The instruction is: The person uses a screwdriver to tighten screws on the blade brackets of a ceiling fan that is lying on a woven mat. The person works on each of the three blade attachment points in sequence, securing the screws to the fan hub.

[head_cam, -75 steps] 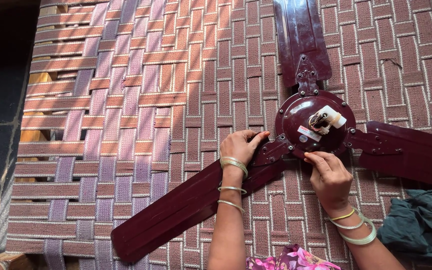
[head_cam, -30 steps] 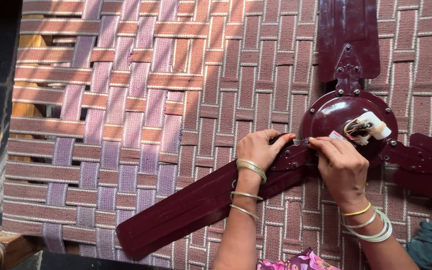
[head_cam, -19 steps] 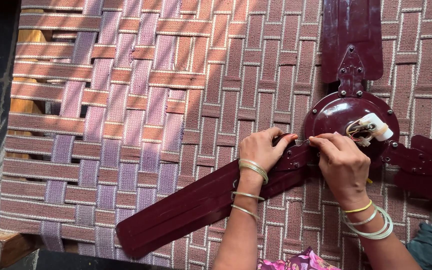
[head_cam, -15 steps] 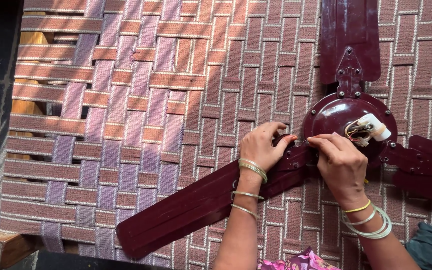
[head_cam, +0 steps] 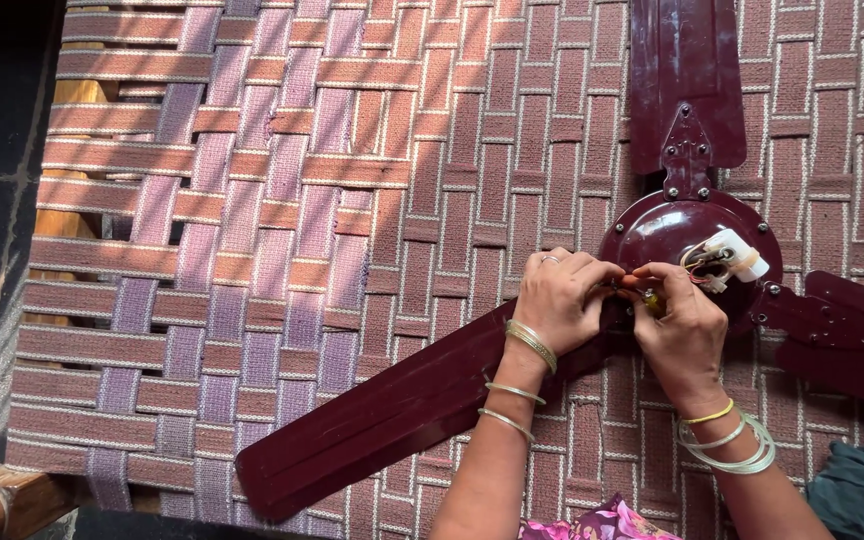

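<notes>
Nearest, at 6 o'clock, patterned cloth (head_cam: 602, 525) is cut off by the frame edge. Left hand (head_cam: 560, 300) and right hand (head_cam: 680, 325), fingers curled narrow, meet at the ceiling fan's hub (head_cam: 687, 250); what they pinch is hidden. One blade (head_cam: 402, 410) runs toward 8 o'clock, another (head_cam: 687, 80) toward 12. All lies on a woven cot (head_cam: 252, 200).

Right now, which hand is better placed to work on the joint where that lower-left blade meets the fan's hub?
Probably the right hand: its fingertips pinch at the joint beside the hub, seemingly on something small. The left hand rests on the blade root, steadying it.
</notes>
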